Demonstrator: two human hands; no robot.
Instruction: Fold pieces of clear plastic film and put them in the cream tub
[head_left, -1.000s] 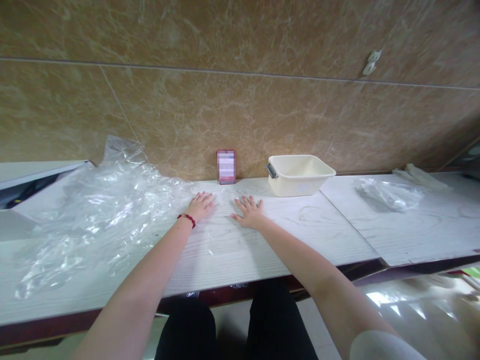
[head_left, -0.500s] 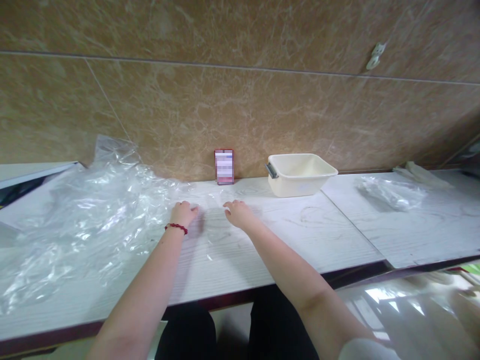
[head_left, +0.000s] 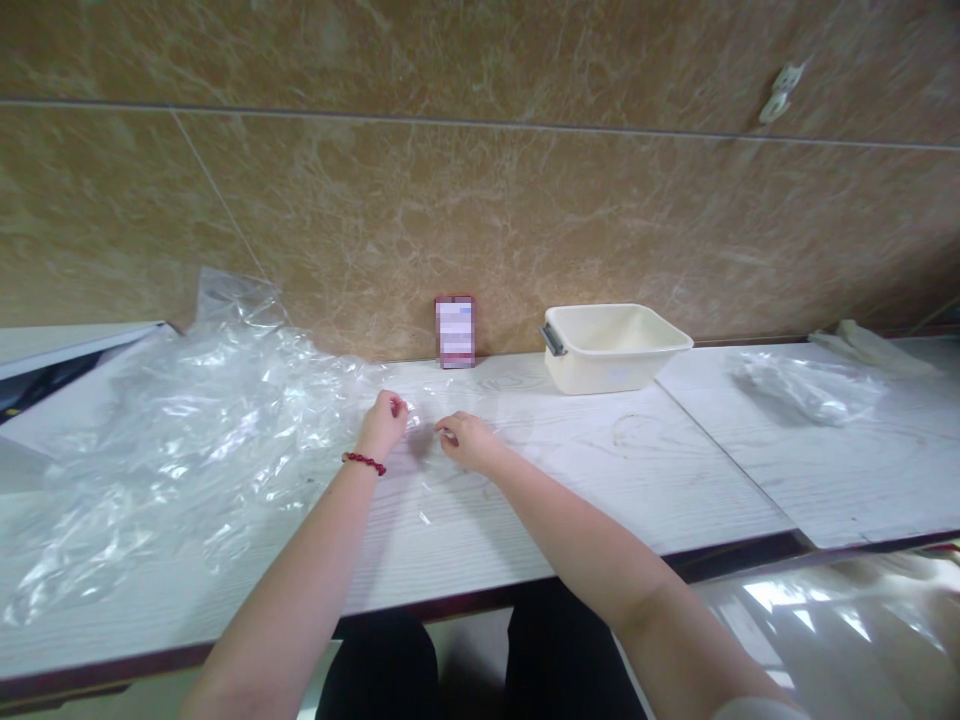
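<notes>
A thin clear plastic bag [head_left: 429, 478] lies on the white wood-grain table in front of me, hard to see apart from its glints. My left hand [head_left: 384, 422], with a red bead bracelet at the wrist, pinches its left side between thumb and fingers. Opposite, my right hand [head_left: 466, 440] has its fingers curled into a pinch at the bag's right side. A short gap separates the two hands. To the left spreads a large heap of clear plastic bags [head_left: 225, 410], reaching close to my left hand.
A phone [head_left: 456, 332] leans against the brown tiled wall [head_left: 480, 220]. Right of it stands a cream plastic bin [head_left: 615, 370] with a grey handle. More clear plastic [head_left: 817, 390] lies far right, beside a pale cloth-like item [head_left: 862, 342]. An open box [head_left: 75, 375] sits at the left.
My hands have drawn closer together, and their fingers have gone from loosely spread on the table to pinching. The view has shifted slightly.
</notes>
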